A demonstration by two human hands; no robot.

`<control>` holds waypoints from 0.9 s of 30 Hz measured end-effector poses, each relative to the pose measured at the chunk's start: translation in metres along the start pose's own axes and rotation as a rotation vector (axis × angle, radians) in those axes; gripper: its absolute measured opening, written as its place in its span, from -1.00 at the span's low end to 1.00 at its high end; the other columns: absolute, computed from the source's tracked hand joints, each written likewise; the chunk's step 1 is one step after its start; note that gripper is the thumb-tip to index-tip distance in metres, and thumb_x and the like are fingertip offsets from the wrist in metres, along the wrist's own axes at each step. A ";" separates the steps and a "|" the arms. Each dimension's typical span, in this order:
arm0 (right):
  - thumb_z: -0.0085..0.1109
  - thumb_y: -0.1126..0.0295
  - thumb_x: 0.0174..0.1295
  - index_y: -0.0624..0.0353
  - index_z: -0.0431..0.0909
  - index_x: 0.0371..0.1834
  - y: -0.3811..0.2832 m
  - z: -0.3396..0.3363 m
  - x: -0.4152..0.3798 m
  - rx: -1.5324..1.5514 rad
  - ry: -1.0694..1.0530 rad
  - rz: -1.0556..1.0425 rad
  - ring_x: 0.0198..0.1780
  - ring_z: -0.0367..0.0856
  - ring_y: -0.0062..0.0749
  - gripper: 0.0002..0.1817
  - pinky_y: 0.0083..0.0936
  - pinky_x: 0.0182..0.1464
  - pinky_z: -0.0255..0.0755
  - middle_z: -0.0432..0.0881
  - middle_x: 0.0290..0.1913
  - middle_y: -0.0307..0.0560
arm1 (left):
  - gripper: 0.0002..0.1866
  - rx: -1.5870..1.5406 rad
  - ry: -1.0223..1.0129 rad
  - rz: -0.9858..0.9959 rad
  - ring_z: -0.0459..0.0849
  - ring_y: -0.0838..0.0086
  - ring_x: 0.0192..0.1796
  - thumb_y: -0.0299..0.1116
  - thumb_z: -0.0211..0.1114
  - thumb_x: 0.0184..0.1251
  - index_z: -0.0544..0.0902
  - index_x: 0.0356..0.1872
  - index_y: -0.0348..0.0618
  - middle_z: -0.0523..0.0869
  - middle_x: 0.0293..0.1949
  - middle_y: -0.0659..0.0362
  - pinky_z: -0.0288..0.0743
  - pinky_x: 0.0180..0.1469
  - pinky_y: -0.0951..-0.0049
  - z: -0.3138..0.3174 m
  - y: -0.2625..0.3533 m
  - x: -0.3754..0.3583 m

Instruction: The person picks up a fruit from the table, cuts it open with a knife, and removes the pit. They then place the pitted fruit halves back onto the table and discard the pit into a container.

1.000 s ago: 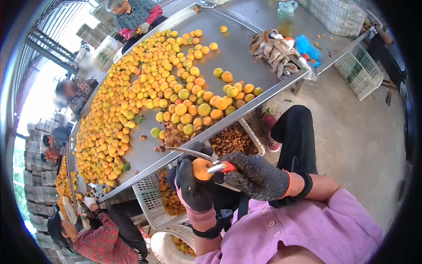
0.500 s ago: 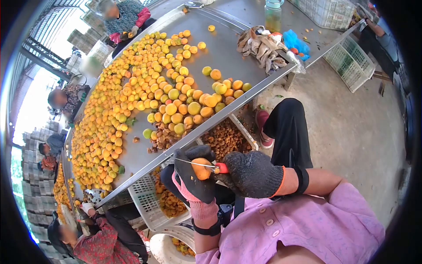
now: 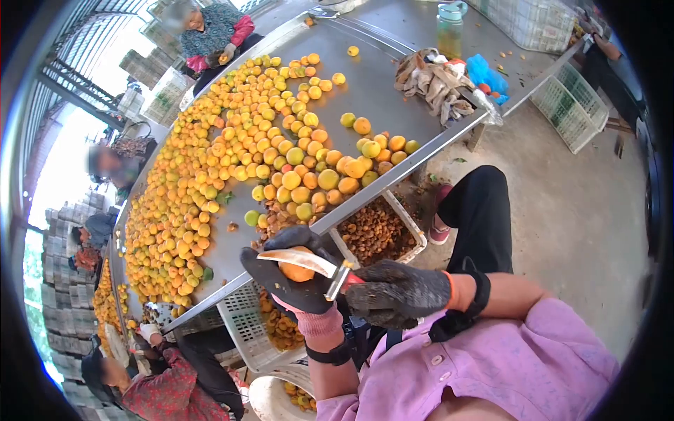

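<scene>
While cupping a fruit in the curled left hand, holds a knife over it. Grips its red handle in the closed right hand, near the table.

Pretty bright daylight in my headcam view, mostly pouring in from the open side on the left, where it's blown out to plain white. Soft sheen on the metal counter, mild shadow under it. Heavy fisheye too: edges bend and drop into a black ring with a bluish fringe on the left. My hands look reasonably sharp, while faces are smudged blurry.
</scene>
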State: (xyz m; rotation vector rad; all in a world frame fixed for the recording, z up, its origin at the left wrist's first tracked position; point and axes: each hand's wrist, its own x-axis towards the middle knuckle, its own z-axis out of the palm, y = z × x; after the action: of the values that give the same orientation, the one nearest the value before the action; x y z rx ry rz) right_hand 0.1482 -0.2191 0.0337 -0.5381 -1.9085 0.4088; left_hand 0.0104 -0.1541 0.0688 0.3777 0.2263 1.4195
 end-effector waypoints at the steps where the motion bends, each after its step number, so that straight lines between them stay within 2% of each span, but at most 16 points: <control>1: 0.05 0.19 0.24 0.24 0.37 0.03 0.000 0.002 -0.002 0.141 0.038 0.036 -0.21 0.55 0.00 -0.60 -0.36 -0.28 0.45 0.53 -0.24 0.14 | -0.49 0.575 0.070 0.232 0.48 0.53 -0.47 0.16 0.00 0.28 0.44 -0.27 -0.16 0.50 -0.46 0.22 0.39 -0.39 0.58 0.004 -0.003 -0.003; 2: 0.05 0.19 0.24 0.24 0.37 0.03 -0.005 -0.001 0.006 0.150 0.039 0.030 -0.21 0.55 0.00 -0.60 -0.36 -0.28 0.45 0.53 -0.24 0.14 | -0.49 1.154 0.148 0.454 0.43 0.56 -0.51 0.21 0.01 0.25 0.44 -0.33 -0.12 0.45 -0.51 0.25 0.35 -0.44 0.59 0.021 -0.008 -0.007; 4: 0.04 0.12 0.23 0.23 0.40 -0.16 -0.019 -0.014 0.027 0.332 -0.109 0.783 -0.31 0.57 0.04 -0.64 -0.27 -0.34 0.44 0.54 -0.37 0.19 | -0.47 0.803 0.058 0.228 0.41 0.57 -0.54 0.24 -0.01 0.25 0.42 -0.38 -0.10 0.44 -0.54 0.27 0.32 -0.48 0.61 0.022 0.000 -0.005; 5: 0.05 0.10 0.20 0.21 0.38 -0.29 -0.019 -0.012 0.028 0.147 -0.112 0.771 -0.40 0.57 0.08 -0.65 -0.19 -0.43 0.42 0.52 -0.48 0.21 | -0.46 0.439 -0.033 0.006 0.39 0.59 -0.56 0.27 -0.04 0.24 0.41 -0.44 -0.08 0.42 -0.56 0.28 0.29 -0.53 0.63 0.022 0.004 -0.003; 10: 0.03 0.13 0.21 0.16 0.42 -0.25 -0.023 -0.008 0.026 -0.024 -0.148 0.836 -0.44 0.57 0.07 -0.70 -0.15 -0.50 0.41 0.52 -0.44 0.15 | -0.32 0.283 0.218 0.036 0.42 0.57 -0.64 0.39 -0.19 0.20 0.40 -0.51 -0.13 0.46 -0.61 0.22 0.22 -0.65 0.63 0.014 -0.006 0.001; 12: 0.03 0.16 0.20 0.09 0.45 -0.22 -0.023 -0.010 0.029 -0.132 -0.218 0.768 -0.45 0.58 0.04 -0.75 -0.17 -0.48 0.43 0.50 -0.40 0.09 | -0.27 0.814 0.183 0.209 0.46 0.48 -0.65 0.31 -0.36 0.32 0.50 -0.33 -0.23 0.52 -0.60 0.18 0.37 -0.61 0.54 0.023 -0.015 -0.007; 14: 0.03 0.18 0.19 0.06 0.46 -0.20 -0.021 -0.011 0.030 -0.116 -0.217 0.789 -0.45 0.58 0.02 -0.77 -0.18 -0.48 0.44 0.48 -0.38 0.06 | -0.31 0.619 0.006 0.122 0.49 0.47 -0.59 0.23 -0.35 0.37 0.52 -0.27 -0.25 0.56 -0.55 0.14 0.41 -0.55 0.55 0.020 -0.016 -0.005; 16: 0.03 0.19 0.18 0.02 0.47 -0.19 -0.019 -0.017 0.034 -0.103 -0.225 0.814 -0.45 0.58 0.01 -0.78 -0.19 -0.48 0.44 0.47 -0.36 0.04 | -0.34 0.680 0.302 0.186 0.51 0.49 -0.54 0.17 -0.34 0.40 0.52 -0.26 -0.26 0.57 -0.53 0.15 0.42 -0.47 0.56 0.031 -0.026 -0.008; 17: 0.03 0.20 0.18 0.04 0.47 -0.19 -0.019 -0.023 0.037 -0.119 -0.253 0.765 -0.44 0.58 0.00 -0.78 -0.20 -0.48 0.44 0.47 -0.36 0.04 | -0.42 0.758 0.097 0.166 0.55 0.51 -0.46 0.10 -0.26 0.41 0.51 -0.23 -0.27 0.59 -0.45 0.15 0.45 -0.38 0.58 0.025 -0.019 -0.007; 20: 0.02 0.23 0.19 0.09 0.46 -0.18 -0.005 -0.043 0.045 -0.109 -0.287 0.671 -0.42 0.58 -0.03 -0.77 -0.22 -0.47 0.44 0.49 -0.35 0.04 | -0.52 0.872 0.157 0.193 0.57 0.53 -0.38 0.01 -0.15 0.42 0.50 -0.21 -0.26 0.60 -0.41 0.16 0.46 -0.35 0.58 0.020 -0.019 0.001; 21: 0.02 0.24 0.19 0.11 0.46 -0.17 0.000 -0.046 0.045 -0.084 -0.297 0.623 -0.41 0.58 -0.05 -0.76 -0.24 -0.46 0.44 0.50 -0.34 0.04 | -0.34 0.883 0.179 0.111 0.61 0.27 -0.34 0.13 -0.23 0.38 0.53 -0.14 -0.39 0.61 -0.31 -0.02 0.56 -0.32 0.34 0.013 -0.013 0.008; 22: 0.02 0.24 0.19 0.11 0.46 -0.17 0.003 -0.045 0.043 -0.088 -0.290 0.617 -0.41 0.58 -0.05 -0.76 -0.24 -0.46 0.44 0.50 -0.34 0.04 | -0.34 0.885 0.169 0.115 0.61 0.27 -0.34 0.13 -0.23 0.38 0.53 -0.14 -0.39 0.61 -0.31 -0.02 0.56 -0.32 0.34 0.015 -0.015 0.008; 24: 0.02 0.27 0.18 0.14 0.45 -0.15 0.008 -0.034 0.032 -0.152 -0.115 0.542 -0.43 0.58 -0.05 -0.76 -0.23 -0.45 0.43 0.52 -0.32 0.06 | -0.54 0.834 0.209 0.106 0.59 0.52 -0.33 -0.06 -0.07 0.40 0.48 -0.09 -0.33 0.61 -0.36 0.17 0.45 -0.33 0.59 0.048 -0.022 0.007; 25: 0.04 0.27 0.18 0.12 0.44 -0.09 0.014 -0.024 0.024 -0.105 0.074 0.500 -0.46 0.58 -0.04 -0.73 -0.24 -0.45 0.44 0.54 -0.33 0.07 | -0.54 1.648 -0.144 0.488 0.59 0.53 -0.30 -0.10 -0.04 0.40 0.48 -0.02 -0.36 0.65 -0.28 0.13 0.42 -0.33 0.62 0.034 -0.015 0.003; 26: 0.04 0.27 0.18 0.12 0.44 -0.09 0.012 -0.024 0.024 -0.110 0.079 0.501 -0.46 0.58 -0.04 -0.73 -0.24 -0.45 0.44 0.54 -0.33 0.07 | -0.54 1.646 -0.153 0.487 0.59 0.53 -0.30 -0.10 -0.04 0.40 0.48 -0.02 -0.36 0.65 -0.28 0.13 0.42 -0.33 0.62 0.035 -0.014 -0.005; 27: 0.07 0.26 0.17 0.22 0.40 -0.05 0.009 -0.022 0.025 -0.058 0.085 0.588 -0.43 0.57 0.05 -0.66 -0.19 -0.42 0.43 0.53 -0.36 0.13 | -0.55 1.381 0.035 0.225 0.59 0.54 -0.29 -0.12 -0.02 0.40 0.49 -0.01 -0.37 0.65 -0.25 0.12 0.41 -0.32 0.64 0.041 -0.014 -0.015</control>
State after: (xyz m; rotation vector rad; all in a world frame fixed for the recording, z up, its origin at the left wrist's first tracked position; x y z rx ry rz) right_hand 0.1621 -0.1970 0.0563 -1.1434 -1.6595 0.6937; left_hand 0.0362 -0.1756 0.0995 1.5279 1.2314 1.2932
